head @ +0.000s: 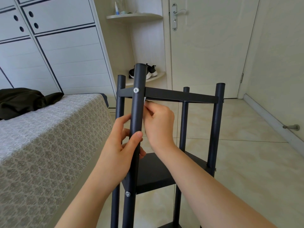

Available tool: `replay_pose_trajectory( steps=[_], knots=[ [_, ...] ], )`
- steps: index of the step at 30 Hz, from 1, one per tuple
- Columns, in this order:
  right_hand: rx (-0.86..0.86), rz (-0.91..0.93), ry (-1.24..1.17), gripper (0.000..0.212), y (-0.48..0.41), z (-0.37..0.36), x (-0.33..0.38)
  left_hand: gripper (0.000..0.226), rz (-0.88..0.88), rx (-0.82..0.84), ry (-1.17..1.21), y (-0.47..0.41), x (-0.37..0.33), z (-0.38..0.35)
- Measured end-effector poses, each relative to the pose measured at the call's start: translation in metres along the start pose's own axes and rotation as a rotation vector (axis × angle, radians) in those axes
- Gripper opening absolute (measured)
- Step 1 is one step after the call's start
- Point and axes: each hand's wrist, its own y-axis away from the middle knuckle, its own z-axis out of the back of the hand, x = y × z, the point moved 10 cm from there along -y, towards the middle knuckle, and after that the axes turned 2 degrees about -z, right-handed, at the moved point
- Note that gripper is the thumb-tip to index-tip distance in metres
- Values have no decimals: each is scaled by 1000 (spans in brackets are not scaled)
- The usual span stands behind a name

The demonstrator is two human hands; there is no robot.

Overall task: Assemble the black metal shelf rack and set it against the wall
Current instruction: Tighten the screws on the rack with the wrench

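Observation:
The black metal shelf rack [181, 95] stands upright in front of me on the tiled floor, with black round posts and black shelf boards fixed by silver screws. My left hand [122, 137] grips the nearest post [139, 96] below the top shelf. My right hand [158, 119] is just behind that post, under the top shelf, pinching a small white piece [145, 100] at the shelf's corner. A lower shelf [154, 173] shows beneath my forearms.
A bed with a patterned grey cover [49, 137] lies close on the left, dark cloth [24, 101] on it. White wardrobe doors [49, 46] stand behind. Corner shelves hold black shoes [148, 71]. A closed door [210, 46] and wall with doorstop [291, 127] are to the right.

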Motion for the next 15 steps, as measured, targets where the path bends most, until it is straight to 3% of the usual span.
replay_pose_trajectory(
  steps=[5,15],
  knots=[
    [-51,-27,-45,24,3,0,-6,42,5,15,3,-2,2,-4],
    [96,-19,15,21,0,8,-2,40,-12,13,4,-2,-4,-6]
  ],
)
